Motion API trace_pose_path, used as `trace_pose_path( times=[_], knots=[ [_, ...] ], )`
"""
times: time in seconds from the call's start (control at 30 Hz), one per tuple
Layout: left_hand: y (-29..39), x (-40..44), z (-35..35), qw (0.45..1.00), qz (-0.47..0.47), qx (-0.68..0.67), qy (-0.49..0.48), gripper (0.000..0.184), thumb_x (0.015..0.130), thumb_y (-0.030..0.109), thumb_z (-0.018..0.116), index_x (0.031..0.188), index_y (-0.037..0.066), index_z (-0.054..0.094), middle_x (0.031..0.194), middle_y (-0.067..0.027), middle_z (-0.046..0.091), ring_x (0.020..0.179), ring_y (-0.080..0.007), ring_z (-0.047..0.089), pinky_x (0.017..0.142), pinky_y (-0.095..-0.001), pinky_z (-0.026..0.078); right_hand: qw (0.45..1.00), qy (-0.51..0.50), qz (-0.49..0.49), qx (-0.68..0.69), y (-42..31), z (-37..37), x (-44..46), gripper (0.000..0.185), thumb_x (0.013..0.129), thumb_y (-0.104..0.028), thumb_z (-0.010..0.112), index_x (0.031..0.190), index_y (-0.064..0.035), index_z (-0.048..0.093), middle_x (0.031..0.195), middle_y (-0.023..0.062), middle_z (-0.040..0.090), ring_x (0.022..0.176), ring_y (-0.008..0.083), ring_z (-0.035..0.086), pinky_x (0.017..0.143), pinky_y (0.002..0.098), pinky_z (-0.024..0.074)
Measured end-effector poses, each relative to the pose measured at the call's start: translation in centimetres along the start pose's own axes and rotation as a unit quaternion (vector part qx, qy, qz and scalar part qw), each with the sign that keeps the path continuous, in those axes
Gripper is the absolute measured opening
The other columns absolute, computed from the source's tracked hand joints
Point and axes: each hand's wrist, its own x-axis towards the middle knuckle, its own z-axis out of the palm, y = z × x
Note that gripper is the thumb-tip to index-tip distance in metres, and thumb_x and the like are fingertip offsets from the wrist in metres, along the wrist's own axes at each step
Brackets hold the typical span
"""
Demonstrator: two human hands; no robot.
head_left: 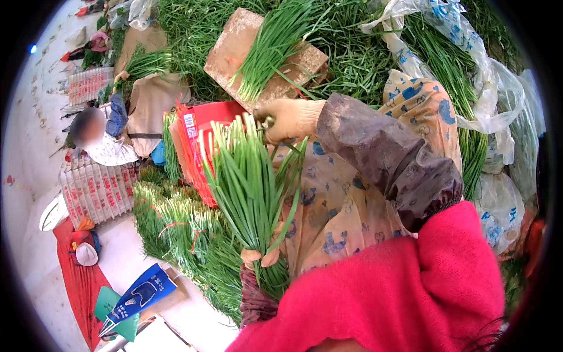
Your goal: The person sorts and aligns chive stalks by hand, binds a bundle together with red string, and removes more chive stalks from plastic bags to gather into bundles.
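A bunch of long green stalks [246, 182] with pale cut ends lies across my lap. My left hand [261, 257], mostly covered by the leaves, is closed round the leafy part of the bunch. At the pale ends, my right hand [293, 119], in a tan glove, has its fingers curled against the stalks; what lies between its fingertips is too small to make out. Just beyond my right hand, more loose green stalks [272, 50] rest on a brown board [231, 44]. A red box [217, 114] stands beside the bunch's pale ends.
Tied bundles [193, 234] stand in rows on the left. Loose greens [363, 64] spread behind the board. Clear plastic bags [498, 105] hang at the right. Another person [108, 138] sits at the far left near stacked white-and-red packs [97, 190]. A blue bag [143, 293] lies lower left.
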Motion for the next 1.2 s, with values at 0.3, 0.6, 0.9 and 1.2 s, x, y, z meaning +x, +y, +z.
trace_pose_path(
  times=[0.3,0.6,0.9,1.2],
  knots=[
    [-0.5,1.4,0.2,0.996,0.080,-0.031,0.018,0.082,0.068,0.011,0.067,0.140,-0.006,0.033,0.136,-0.0301,0.044,0.072,-0.0260,0.067,0.058,-0.0247,0.053,0.942,0.237,-0.083,-0.222,-1.3,-3.5,-0.1,0.028,0.079,-0.021,0.064,0.105,-0.0118,0.070,0.094,0.0098,0.071,0.088,0.0239,0.068,0.081,0.0354,0.0533],
    [0.4,-0.3,-2.8,0.978,0.079,-0.057,-0.182,0.092,0.081,0.001,0.056,0.151,0.004,-0.004,0.157,-0.0179,0.004,0.049,-0.0183,0.056,0.038,-0.0279,0.040,0.772,0.440,-0.001,-0.459,-0.3,-13.5,-2.2,0.022,0.083,-0.022,0.062,0.098,-0.0063,0.067,0.099,0.0206,0.066,0.093,0.0351,0.064,0.081,0.0439,0.0522],
    [4.0,1.4,0.2,0.968,0.145,-0.022,-0.204,0.087,0.077,0.001,0.063,0.145,-0.004,0.010,0.144,-0.0176,0.021,0.047,-0.0214,0.056,0.036,-0.0309,0.040,0.974,-0.077,0.124,0.173,1.4,-1.7,0.0,0.038,0.099,-0.034,0.045,0.105,0.0006,0.061,0.085,0.0102,0.068,0.059,0.0113,0.058,0.047,0.0234,0.0427],
    [4.3,3.1,-0.4,0.957,0.164,-0.037,-0.238,0.082,0.076,0.002,0.065,0.140,-0.007,0.015,0.133,-0.0213,0.036,0.050,-0.0221,0.058,0.039,-0.0300,0.044,0.714,-0.120,-0.084,0.685,-0.4,3.9,3.7,0.035,0.094,-0.040,0.057,0.110,-0.0089,0.056,0.097,0.0010,0.062,0.054,0.0005,0.041,0.042,0.0142,0.0349]
  ],
)
